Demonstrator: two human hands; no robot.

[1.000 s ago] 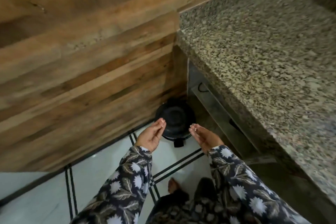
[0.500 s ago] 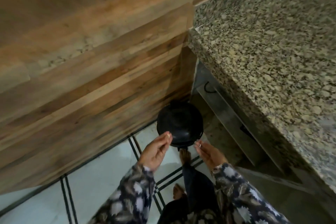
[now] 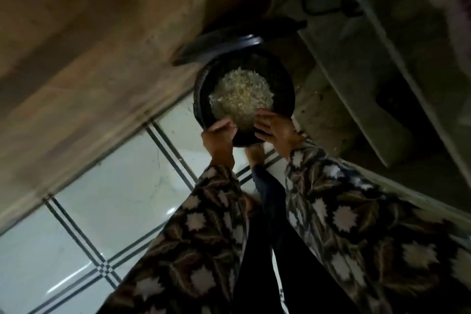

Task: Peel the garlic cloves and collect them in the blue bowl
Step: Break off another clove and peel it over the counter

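Peeling is judged done: skins [image 3: 242,95] are seen in the bin [image 3: 283,89], right grip [image 3: 276,130] spread, left grip [image 3: 219,141] indeterminate, at its 6 o'clock rim; bowl unseen.

No legible text, label, brand, number or sign anywhere in view.

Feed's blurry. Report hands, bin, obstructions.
Left hand, right hand over near rim of black bin; grip unclear. Bin lid up, pale peelings inside. Blue bowl not in view.
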